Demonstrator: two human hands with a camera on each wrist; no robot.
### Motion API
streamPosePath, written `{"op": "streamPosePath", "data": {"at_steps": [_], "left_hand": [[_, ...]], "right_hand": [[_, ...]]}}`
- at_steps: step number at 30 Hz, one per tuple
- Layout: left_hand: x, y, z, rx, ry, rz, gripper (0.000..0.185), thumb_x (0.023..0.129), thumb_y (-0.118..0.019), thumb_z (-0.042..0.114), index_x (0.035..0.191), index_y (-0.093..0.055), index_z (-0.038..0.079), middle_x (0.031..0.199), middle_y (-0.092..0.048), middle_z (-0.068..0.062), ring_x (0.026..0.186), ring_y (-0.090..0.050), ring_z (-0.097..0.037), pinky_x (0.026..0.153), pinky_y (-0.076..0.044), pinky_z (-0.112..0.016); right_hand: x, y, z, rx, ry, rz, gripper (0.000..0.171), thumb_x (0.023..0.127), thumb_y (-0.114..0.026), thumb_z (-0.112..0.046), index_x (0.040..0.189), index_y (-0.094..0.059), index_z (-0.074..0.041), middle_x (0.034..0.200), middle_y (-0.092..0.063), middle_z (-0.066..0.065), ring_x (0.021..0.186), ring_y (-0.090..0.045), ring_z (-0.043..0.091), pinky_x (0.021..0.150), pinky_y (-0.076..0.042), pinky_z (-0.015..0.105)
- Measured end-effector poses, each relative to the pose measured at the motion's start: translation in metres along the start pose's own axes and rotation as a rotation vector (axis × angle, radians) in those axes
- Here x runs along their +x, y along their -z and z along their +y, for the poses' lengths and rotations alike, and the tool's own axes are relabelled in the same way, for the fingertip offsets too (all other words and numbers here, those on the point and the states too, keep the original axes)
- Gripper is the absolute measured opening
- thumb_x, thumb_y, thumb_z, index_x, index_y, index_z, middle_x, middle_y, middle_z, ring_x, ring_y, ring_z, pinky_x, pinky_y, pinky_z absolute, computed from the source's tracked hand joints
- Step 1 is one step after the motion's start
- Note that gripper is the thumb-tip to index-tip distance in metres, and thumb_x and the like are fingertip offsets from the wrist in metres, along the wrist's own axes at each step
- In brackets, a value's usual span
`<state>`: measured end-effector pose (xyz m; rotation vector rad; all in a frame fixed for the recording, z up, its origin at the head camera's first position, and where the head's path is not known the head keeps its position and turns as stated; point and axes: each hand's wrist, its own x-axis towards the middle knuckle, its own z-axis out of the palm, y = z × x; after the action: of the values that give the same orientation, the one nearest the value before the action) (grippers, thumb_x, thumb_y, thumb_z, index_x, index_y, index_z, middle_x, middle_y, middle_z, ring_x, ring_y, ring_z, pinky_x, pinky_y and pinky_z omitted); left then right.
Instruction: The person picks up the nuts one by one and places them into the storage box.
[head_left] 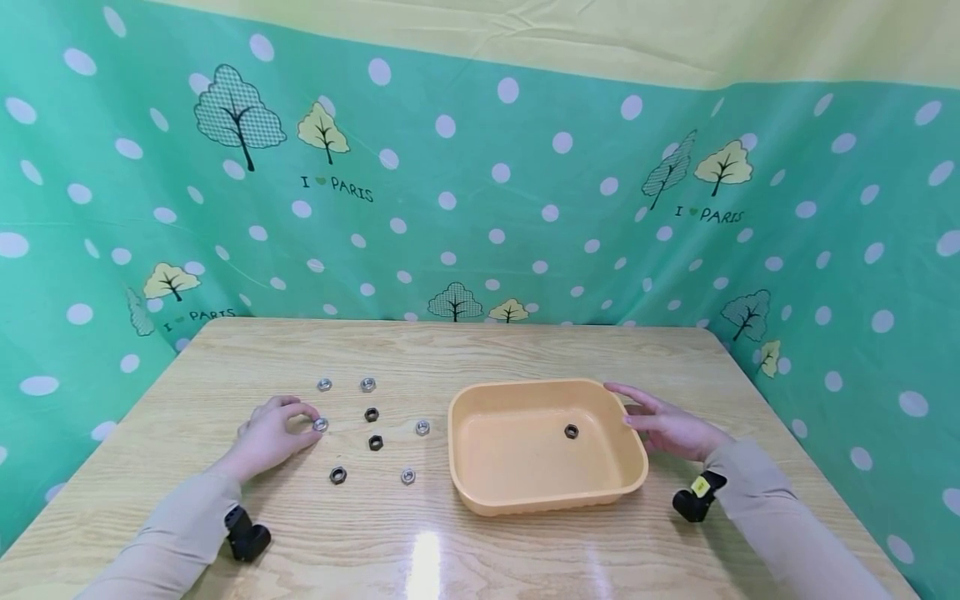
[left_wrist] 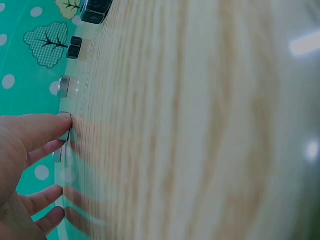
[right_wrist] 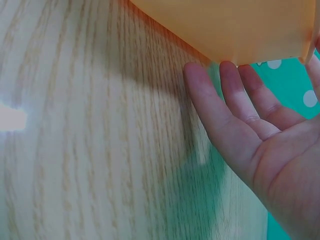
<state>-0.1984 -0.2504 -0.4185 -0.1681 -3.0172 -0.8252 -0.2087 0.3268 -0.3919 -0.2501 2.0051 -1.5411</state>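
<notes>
My left hand (head_left: 268,433) pinches a silver hex nut (head_left: 320,424) between thumb and forefinger at the table's left side. In the left wrist view the thumb and fingertips mostly hide this nut. Loose nuts lie to its right and beyond it, among them a black nut (head_left: 376,442) and a silver nut (head_left: 422,427). My right hand (head_left: 671,425) holds the right side of a shallow orange plastic tray (head_left: 517,505), thumb at the rim and fingers against the outer wall. One black nut (head_left: 572,431) lies inside the tray.
Nearer the front edge are another black nut (head_left: 338,475) and a silver nut (head_left: 408,476). Two silver nuts, one of them this silver nut (head_left: 367,384), sit farther back. A green dotted curtain (head_left: 465,208) hangs behind the wooden table (head_left: 315,550).
</notes>
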Motion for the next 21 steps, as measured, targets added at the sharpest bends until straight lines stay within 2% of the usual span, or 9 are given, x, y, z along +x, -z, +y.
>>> {"op": "streamPosePath", "data": {"at_steps": [21], "left_hand": [[0.0025, -0.0019, 0.0009, -0.020, 0.011, -0.007, 0.023, 0.084, -0.069, 0.026, 0.098, -0.065, 0.009, 0.130, -0.038, -0.034, 0.117, -0.031, -0.058, 0.085, -0.023, -0.069]], "right_hand": [[-0.0013, -0.0026, -0.0033, 0.007, 0.002, -0.003, 0.067, 0.099, -0.048, -0.023, 0.152, -0.008, -0.016, 0.151, -0.013, 0.033, 0.124, -0.050, 0.030, 0.095, -0.049, 0.049]]}}
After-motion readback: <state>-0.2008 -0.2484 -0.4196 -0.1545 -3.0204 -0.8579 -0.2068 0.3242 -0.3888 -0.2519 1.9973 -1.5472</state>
